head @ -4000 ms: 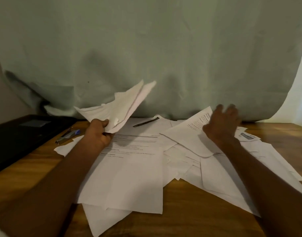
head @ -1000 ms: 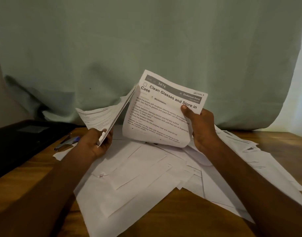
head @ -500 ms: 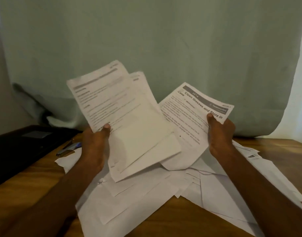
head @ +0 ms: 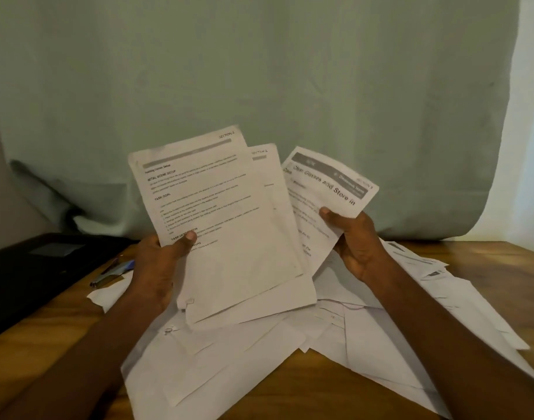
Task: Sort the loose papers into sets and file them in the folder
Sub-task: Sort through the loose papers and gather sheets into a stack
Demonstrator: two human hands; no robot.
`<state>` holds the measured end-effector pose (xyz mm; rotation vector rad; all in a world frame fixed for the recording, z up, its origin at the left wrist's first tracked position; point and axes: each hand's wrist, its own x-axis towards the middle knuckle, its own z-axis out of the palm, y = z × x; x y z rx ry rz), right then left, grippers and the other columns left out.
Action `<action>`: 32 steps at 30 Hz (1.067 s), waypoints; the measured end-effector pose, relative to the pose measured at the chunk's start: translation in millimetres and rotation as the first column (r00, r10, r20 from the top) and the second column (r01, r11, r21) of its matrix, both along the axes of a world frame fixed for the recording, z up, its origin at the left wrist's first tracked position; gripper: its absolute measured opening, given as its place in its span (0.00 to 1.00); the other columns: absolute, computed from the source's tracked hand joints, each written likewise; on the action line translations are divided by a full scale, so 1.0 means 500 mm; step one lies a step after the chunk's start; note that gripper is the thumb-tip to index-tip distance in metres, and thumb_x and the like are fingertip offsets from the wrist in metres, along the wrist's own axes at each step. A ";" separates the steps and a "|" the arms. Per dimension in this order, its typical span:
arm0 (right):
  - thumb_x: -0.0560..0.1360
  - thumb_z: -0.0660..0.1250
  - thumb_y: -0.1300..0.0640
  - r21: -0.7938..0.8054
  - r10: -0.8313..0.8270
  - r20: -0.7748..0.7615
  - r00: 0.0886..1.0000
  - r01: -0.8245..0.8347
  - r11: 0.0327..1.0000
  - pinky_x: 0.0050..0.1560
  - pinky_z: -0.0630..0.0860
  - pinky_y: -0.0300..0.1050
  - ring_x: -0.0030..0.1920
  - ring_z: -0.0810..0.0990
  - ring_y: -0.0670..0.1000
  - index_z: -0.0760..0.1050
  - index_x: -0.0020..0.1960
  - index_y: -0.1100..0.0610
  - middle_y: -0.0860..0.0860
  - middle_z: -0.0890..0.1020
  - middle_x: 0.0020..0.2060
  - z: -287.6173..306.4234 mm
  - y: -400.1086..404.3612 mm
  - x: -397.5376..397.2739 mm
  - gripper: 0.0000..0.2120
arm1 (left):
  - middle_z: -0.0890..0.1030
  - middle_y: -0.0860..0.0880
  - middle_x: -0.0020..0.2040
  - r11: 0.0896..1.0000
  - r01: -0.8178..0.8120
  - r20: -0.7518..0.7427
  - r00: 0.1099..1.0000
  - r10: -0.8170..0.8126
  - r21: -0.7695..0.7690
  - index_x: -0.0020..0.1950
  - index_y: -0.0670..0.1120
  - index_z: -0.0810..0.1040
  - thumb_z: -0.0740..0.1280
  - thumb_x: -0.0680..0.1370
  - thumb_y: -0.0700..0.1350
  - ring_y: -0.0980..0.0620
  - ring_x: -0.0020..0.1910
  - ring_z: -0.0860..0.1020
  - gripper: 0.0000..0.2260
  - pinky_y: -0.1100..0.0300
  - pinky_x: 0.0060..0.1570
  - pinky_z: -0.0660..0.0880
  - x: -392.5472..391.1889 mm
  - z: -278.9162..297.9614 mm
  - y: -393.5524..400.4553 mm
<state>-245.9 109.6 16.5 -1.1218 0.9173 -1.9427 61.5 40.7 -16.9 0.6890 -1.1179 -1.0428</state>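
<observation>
My left hand (head: 159,268) grips a small stack of printed sheets (head: 220,231) upright above the table, thumb pressed on the front page marked "Section 1". My right hand (head: 355,241) holds a single sheet (head: 329,183) headed "Clean Glasses and Store in Case", its left edge tucked behind the stack. A pile of loose white papers (head: 259,359) lies spread over the wooden table (head: 305,398) below both hands. A black folder (head: 23,274) lies flat at the left edge of the table.
A stapler or pen-like tool with a blue part (head: 111,272) lies between the folder and the pile. A pale green cloth (head: 259,86) hangs behind the table. More papers (head: 435,277) reach toward the right edge.
Since four seconds ago my right hand picked a sheet off the pile and raised it. My left hand turned its stack face-on, and the single sheet has now slid closer behind it.
</observation>
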 end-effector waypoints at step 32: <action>0.74 0.69 0.41 0.095 0.153 -0.112 0.982 -0.143 0.985 0.64 0.78 0.58 0.63 0.82 0.56 0.76 0.69 0.53 0.53 0.84 0.61 0.029 0.012 0.048 0.28 | 0.84 0.55 0.60 0.980 0.139 0.118 0.985 -0.123 -0.143 0.67 0.51 0.78 0.73 0.77 0.42 0.56 0.60 0.82 0.18 0.53 0.65 0.77 -0.067 0.046 -0.035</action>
